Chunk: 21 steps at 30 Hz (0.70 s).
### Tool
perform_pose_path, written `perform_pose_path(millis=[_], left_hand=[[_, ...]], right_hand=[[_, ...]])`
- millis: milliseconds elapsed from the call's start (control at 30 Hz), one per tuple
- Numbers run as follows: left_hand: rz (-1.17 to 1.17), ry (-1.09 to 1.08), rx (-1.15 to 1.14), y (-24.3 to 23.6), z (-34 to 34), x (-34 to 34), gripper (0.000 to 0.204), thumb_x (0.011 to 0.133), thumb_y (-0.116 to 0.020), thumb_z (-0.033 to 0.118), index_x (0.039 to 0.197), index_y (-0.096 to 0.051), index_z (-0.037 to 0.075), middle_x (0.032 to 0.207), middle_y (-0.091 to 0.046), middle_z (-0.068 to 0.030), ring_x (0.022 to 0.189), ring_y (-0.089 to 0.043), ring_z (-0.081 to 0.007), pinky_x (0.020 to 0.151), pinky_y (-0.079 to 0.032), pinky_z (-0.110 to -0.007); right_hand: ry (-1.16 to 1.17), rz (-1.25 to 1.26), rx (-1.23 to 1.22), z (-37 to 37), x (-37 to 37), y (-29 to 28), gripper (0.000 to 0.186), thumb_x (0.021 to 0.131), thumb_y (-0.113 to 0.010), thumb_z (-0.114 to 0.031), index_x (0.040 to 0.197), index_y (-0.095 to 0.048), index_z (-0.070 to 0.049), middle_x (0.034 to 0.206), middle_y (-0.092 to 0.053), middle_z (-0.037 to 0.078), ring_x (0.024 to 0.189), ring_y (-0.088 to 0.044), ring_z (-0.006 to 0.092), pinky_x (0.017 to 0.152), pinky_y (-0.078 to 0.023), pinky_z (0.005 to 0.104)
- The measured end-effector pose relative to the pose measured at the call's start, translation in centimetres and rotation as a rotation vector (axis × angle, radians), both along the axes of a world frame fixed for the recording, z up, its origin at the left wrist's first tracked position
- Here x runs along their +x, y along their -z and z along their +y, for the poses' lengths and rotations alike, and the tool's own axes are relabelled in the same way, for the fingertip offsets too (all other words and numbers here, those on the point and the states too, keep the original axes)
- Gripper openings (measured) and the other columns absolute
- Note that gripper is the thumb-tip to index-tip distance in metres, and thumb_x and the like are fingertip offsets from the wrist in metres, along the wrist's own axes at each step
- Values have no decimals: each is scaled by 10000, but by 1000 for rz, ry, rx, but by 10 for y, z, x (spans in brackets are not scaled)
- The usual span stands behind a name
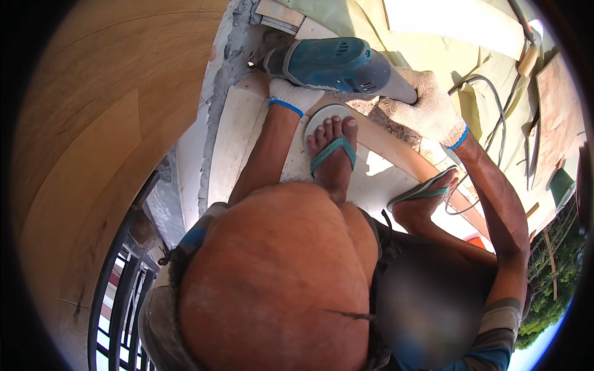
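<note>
A long power tool [328, 62] with a teal body and a grey rear grip lies across the upper middle, its dark head pointing left. The head is partly blurred, so I cannot tell what is fitted to it. My right hand [424, 108], in a whitish knit glove with a blue cuff, is wrapped round the rear grip. Under the front of the tool is my left hand [296, 98], gloved alike, closed against it; its fingers are mostly hidden behind the tool. The head is beside a rough concrete edge [226, 68].
Brown wood-look panelling [124, 93] rises on the left, above a black railing [114, 290]. My feet in green-strapped flip-flops [334, 148] stand on pale boards, near broken rubble [402, 133]. A dark cable [498, 105] loops at right over yellowish sheeting. Offcuts [281, 13] lie at the top.
</note>
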State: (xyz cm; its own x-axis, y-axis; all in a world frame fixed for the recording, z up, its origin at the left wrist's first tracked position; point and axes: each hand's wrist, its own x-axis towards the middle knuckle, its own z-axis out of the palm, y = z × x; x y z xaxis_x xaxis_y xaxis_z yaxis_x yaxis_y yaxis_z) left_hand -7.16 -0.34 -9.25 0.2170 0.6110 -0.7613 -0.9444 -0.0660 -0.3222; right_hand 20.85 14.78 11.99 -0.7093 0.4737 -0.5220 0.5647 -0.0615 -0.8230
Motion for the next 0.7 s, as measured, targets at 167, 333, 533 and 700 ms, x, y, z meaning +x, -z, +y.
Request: perform_pose_path(millis=[167,333,533,700], left_hand=[[72,68,-78,-24,10,8,593,1199,-337,466,1490,-689,88,1630,-638,-147,1517,-578,-362,1303,-411,-595],[121,98,87,-39,4,32,549,1195,-355,442,1423,-717,99,1535,-689,-154,1459,-617,-354,1263,-444,-608],[213,113,-174,-46,15,30,480,1178,-402,395,1326,-765,119,1349,-780,-134,1305,-710,-360,1171,-532,-598],[168,36,-221,-66,27,28,499,1176,-415,415,1404,-739,111,1483,-733,-142,1397,-666,-363,1188,-521,-607]], right_hand=[[65,-36,-33,-16,7,7,387,959,-808,-213,1276,-769,5,1005,-791,115,921,-694,130,870,-597,360],[230,46,-140,-33,27,-2,355,986,-802,-250,1258,-796,-22,995,-826,113,904,-718,142,876,-611,372],[252,1,-204,-28,32,-2,359,1008,-783,-204,1302,-763,1,1016,-807,60,940,-685,106,873,-597,339],[182,4,-182,-19,20,-4,404,996,-791,-233,1299,-748,30,1035,-800,52,939,-687,103,857,-593,318]])
